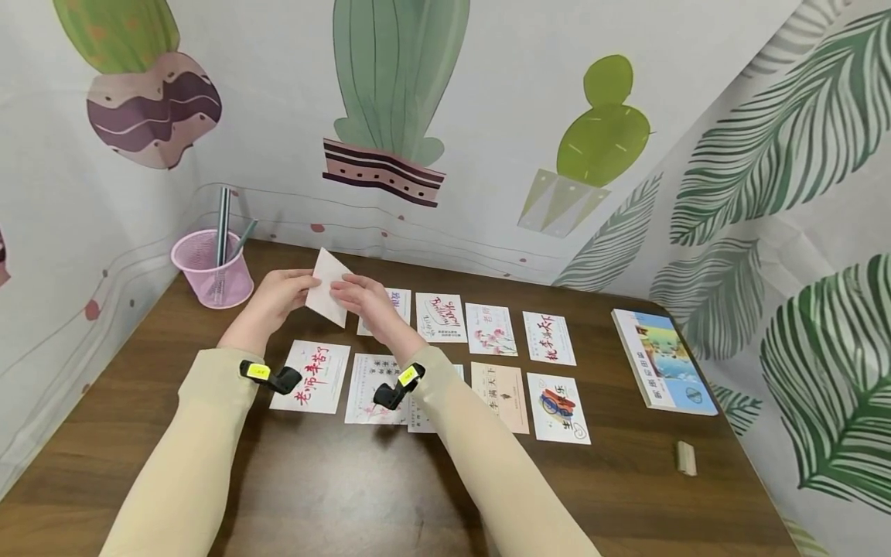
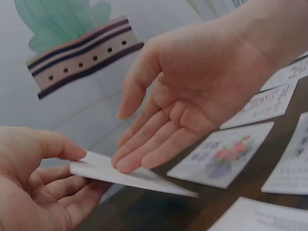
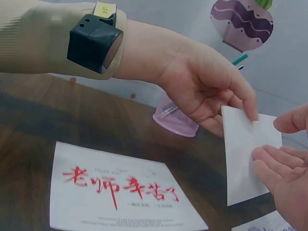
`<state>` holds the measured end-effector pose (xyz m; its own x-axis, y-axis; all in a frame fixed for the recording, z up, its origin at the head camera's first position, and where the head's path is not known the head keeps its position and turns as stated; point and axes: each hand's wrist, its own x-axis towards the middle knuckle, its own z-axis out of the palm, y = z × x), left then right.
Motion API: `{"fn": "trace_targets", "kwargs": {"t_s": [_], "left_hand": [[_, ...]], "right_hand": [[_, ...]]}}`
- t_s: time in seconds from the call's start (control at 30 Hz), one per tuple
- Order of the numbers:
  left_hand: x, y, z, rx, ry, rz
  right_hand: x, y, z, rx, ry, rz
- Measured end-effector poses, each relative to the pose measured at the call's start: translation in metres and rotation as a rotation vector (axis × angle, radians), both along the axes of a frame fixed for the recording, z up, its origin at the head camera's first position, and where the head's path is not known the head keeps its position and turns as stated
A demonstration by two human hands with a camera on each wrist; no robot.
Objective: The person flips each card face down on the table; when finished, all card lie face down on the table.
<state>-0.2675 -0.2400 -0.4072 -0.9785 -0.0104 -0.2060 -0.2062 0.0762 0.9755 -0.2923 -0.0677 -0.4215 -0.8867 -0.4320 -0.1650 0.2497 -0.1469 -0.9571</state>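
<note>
Head view: the wooden table (image 1: 334,495) fills most of the frame, backed by a curtain (image 1: 487,116) printed with cacti and leaves. Two rows of cards (image 1: 515,363) lie face up across the middle of the table. A book (image 1: 664,360) lies flat near the right edge, well apart from the cards. A pink mesh pen cup (image 1: 212,271) stands at the back left corner with pens (image 1: 223,224) upright in it. The card with red characters (image 1: 311,377) lies at the left end of the near row, just beside my left wrist. A small pale block (image 1: 686,457) sits alone near the right front edge.

I hold a white folded card (image 1: 327,288) in the air above the far row, between both hands, tilted with one corner up. My left hand (image 1: 274,298) grips its left edge, thumb on top and fingers curled beneath, as the left wrist view shows. My right hand (image 1: 365,302) is unclenched: its straight fingers (image 2: 144,151) lie flat on the card's upper face, thumb raised clear of it. Both sleeves are beige, each with a black wrist camera.
</note>
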Motion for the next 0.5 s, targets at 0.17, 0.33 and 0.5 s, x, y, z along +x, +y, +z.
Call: {"fn": "trace_targets", "kwargs": {"t_s": [0.17,0.33,0.5], "left_hand": [[0.0,-0.005,-0.018,0.02,-0.031,0.039],[0.0,-0.004,-0.028,-0.077,-0.064,0.055],[0.0,-0.004,-0.028,-0.153,-0.087,0.081]], "right_hand": [[0.0,0.004,-0.012,0.08,-0.002,0.036],[0.003,0.008,-0.018,0.13,0.002,0.06],[0.007,0.008,-0.021,0.161,-0.014,0.082]]}}
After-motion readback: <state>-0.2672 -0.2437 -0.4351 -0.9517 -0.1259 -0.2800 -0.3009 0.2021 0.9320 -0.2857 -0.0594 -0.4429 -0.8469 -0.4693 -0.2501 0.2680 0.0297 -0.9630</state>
